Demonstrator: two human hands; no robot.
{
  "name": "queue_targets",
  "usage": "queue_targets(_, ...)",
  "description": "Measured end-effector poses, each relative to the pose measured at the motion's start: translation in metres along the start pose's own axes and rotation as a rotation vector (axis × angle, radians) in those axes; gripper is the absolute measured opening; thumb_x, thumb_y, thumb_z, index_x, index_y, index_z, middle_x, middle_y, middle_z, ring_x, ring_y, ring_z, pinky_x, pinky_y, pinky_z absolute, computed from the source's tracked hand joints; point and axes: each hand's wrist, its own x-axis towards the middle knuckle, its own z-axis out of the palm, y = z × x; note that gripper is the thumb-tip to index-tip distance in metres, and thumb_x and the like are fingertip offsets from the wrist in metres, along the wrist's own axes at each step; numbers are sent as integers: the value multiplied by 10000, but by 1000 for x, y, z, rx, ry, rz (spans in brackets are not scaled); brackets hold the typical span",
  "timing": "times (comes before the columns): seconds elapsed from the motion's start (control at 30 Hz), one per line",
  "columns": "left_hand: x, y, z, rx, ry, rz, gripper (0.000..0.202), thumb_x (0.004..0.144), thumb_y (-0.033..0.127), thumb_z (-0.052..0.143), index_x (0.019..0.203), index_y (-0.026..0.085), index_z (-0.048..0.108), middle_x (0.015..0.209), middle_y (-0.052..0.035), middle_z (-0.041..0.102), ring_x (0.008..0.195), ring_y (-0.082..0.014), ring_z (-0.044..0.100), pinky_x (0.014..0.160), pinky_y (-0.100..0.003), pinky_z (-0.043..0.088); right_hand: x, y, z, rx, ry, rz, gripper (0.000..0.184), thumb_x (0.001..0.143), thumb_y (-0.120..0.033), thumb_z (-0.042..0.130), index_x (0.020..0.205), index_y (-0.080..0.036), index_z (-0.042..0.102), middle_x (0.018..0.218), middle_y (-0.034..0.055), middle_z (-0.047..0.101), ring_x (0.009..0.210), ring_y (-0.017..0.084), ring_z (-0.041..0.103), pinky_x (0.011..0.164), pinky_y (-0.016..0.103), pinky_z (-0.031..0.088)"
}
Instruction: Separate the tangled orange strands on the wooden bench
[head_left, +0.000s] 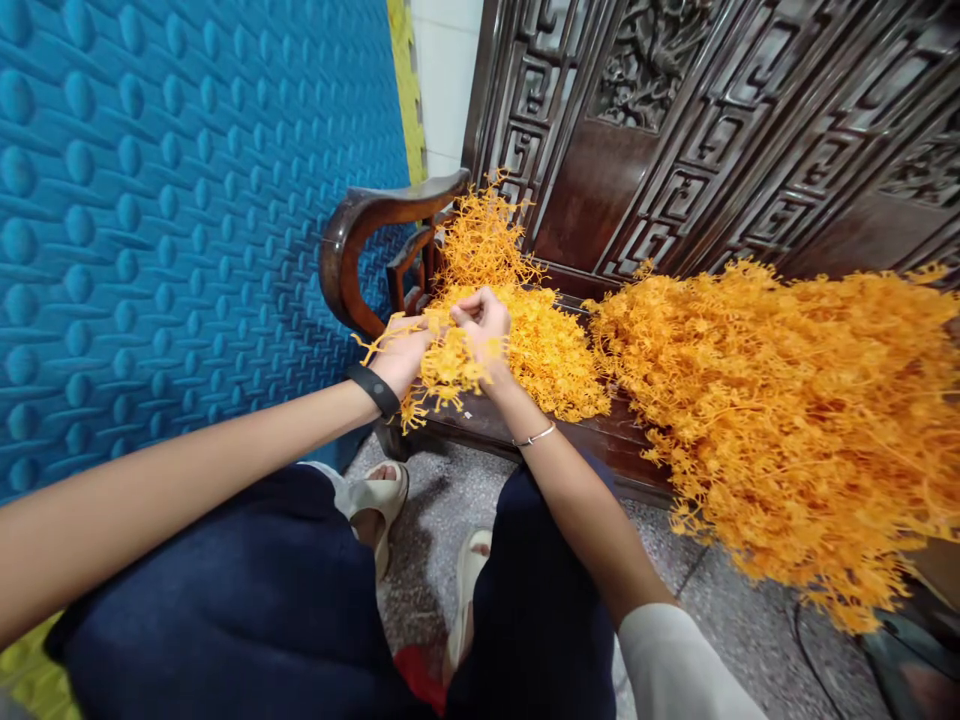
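In the head view, my left hand point(403, 352), with a black band at the wrist, is closed round thin yellow-orange branched pieces that look like plastic. A cluster of these branched pieces point(450, 368) hangs between my hands, blurred in part. Close beside it, my right hand point(486, 325) has its fingers curled in a pinch; what lies between the fingertips is hidden. Just beyond my hands, a loose yellow heap point(559, 350) of small pieces lies on the dark wooden bench point(622, 440). A spikier orange bunch point(484, 240) rests behind, against the armrest.
A large orange pile point(795, 400) spreads over the bench on the right and overhangs its front edge. The curved wooden armrest point(341, 250) stands at the left, beside blue textured matting point(187, 200). Behind rises a carved backrest point(592, 190). A cable point(806, 650) runs along the speckled floor.
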Motion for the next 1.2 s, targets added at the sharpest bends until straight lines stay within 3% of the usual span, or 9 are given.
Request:
queue_targets(0.13,2,1,6,-87,50,-15,96,506,171,672,509,135,582,492,14,583,435,-103,494,441,-229,388,4,1,13,-42,11,-29,211,713,-85,519,627,-202,367,609,-47,442,602,93,451,627,249,378)
queue_targets(0.2,-1,1,6,-79,94,-8,103,511,172,664,499,138,568,489,15,572,435,-100,483,446,-230,382,13,4,8,-76,51,-63,192,713,-75,491,637,-204,369,635,-37,455,629,100,462,652,255,386)
queue_targets(0.37,-18,-3,-1,34,78,-29,190,529,257,703,524,152,545,504,35,522,467,-91,448,475,-232,350,59,29,-46,-175,394,127,151,732,-108,461,649,-201,374,660,-21,468,638,106,494,681,269,411)
queue_targets(0.47,-19,-7,-7,125,50,73,219,549,311,699,539,155,547,531,43,505,518,-91,441,510,-227,332,76,49,-74,-184,337,91,84,715,-174,525,732,-190,444,673,-27,506,616,103,511,671,263,432)
queue_targets(0.53,-16,-10,-12,228,55,120,229,549,319,694,519,152,540,530,41,500,543,-93,441,524,-226,317,78,60,-82,-242,270,53,77,690,-170,555,734,-175,492,701,-9,544,637,112,527,688,273,443)
queue_targets(0.73,-10,-13,-26,376,69,110,233,555,343,653,481,153,539,486,33,494,522,-92,436,519,-226,300,75,74,-79,-489,138,-71,31,691,-152,575,668,-149,596,779,44,597,734,152,548,780,324,433)
queue_targets(0.97,-6,-7,-34,373,109,108,168,543,285,649,496,151,560,466,27,523,459,-75,417,465,-206,306,73,71,-78,-557,214,-20,147,744,-204,578,852,-141,656,967,111,635,937,215,551,913,403,374)
queue_targets(1.07,-4,-7,-36,369,148,113,141,541,269,646,520,150,573,440,34,522,411,-68,400,425,-203,284,64,53,-77,-339,43,7,193,778,-308,572,811,-133,644,884,89,653,844,174,591,835,337,440)
queue_targets(1.2,-2,-4,-36,351,182,115,117,568,237,624,511,151,568,415,40,519,369,-61,389,399,-201,278,40,16,-82,63,-521,189,510,802,-608,434,900,-155,647,899,83,670,769,142,631,687,274,497)
